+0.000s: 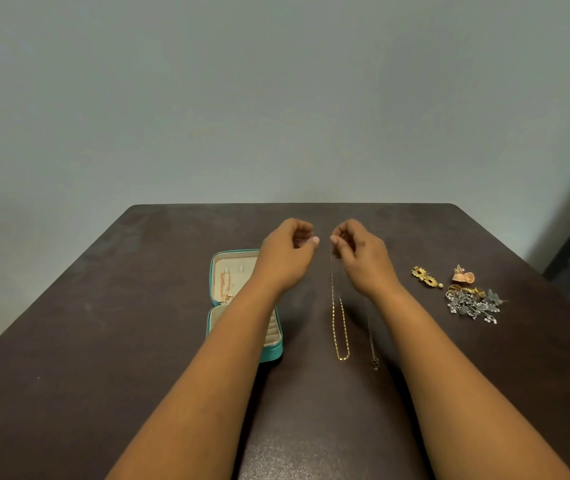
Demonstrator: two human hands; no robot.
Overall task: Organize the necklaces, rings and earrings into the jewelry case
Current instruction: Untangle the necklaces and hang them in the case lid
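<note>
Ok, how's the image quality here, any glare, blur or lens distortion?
Head view: soft even light, a glare patch on the table near the bottom edge; wide-angle stretch on the forearms; the gold chain is sharp, the thin silver chain barely resolves.

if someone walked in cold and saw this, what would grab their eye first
Two hands, the left hand and right hand, raised side by side over the dark table, pinching the ends of a fine chain. Below them lies a gold necklace. An open teal jewelry case sits left of it, and a heap of earrings and rings glitters at the right.
</note>
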